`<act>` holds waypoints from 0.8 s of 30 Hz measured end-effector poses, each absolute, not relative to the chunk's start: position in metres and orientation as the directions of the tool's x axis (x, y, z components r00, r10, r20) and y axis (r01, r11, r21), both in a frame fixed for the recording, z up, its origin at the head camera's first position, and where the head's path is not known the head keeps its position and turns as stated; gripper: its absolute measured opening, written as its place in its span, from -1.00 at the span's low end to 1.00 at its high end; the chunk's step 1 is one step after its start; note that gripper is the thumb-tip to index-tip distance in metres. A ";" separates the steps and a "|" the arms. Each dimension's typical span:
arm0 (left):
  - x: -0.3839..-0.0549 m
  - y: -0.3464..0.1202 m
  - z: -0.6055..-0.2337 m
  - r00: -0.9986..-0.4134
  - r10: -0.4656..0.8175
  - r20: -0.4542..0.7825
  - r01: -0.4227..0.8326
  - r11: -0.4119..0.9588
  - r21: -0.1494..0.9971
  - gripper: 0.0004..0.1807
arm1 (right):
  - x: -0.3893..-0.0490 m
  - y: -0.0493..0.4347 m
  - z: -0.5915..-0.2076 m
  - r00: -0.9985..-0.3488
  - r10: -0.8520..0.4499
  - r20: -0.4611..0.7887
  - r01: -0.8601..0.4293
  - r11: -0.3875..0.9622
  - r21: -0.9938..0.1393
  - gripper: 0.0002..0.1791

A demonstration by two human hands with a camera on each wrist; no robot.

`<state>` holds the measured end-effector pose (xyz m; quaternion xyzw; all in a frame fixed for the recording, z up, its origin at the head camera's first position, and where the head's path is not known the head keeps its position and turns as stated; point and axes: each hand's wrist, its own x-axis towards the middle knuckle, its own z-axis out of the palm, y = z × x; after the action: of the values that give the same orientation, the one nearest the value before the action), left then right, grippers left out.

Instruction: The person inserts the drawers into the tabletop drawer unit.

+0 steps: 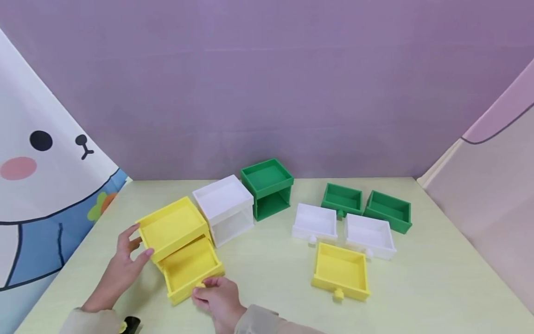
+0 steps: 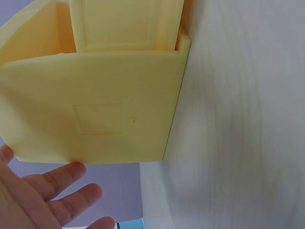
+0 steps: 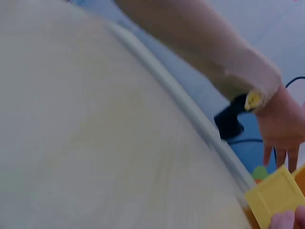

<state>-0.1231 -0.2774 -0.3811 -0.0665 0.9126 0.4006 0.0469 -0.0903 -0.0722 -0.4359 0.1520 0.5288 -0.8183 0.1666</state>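
Note:
On the left of the table in the head view stands a small yellow cabinet [image 1: 173, 227] with a tray-like top. A yellow drawer [image 1: 189, 264] sticks partly out of its front. My right hand [image 1: 221, 297] pinches the drawer's small knob [image 1: 200, 285] between thumb and fingers. Spread along the cabinet's left side, my left hand [image 1: 127, 264] touches its upper edge with thumb and fingertips. In the left wrist view the cabinet's side wall [image 2: 105, 105] faces the fingers [image 2: 66, 176], which are extended. The right wrist view shows the drawer front [image 3: 274, 195] beside the right fingertips.
A white cabinet [image 1: 225, 204] and a green cabinet [image 1: 267, 185] stand behind, both with open fronts. To the right lie loose drawers: a yellow one [image 1: 340, 269], two white ones [image 1: 314, 220] and two green ones [image 1: 342, 197]. A purple curtain [image 1: 292, 93] hangs behind the table.

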 end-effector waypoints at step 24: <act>-0.124 -0.278 -0.382 -0.989 -0.085 -0.125 -0.150 0.652 0.744 -0.07 | -0.114 -0.071 -0.436 -0.923 -0.138 -0.359 0.385 -0.298 -0.874 -0.78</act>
<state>-0.1235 -0.2778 -0.3824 -0.0647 0.9079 0.4123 0.0392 -0.1142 -0.0711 -0.4365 0.1081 0.5694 -0.7983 0.1637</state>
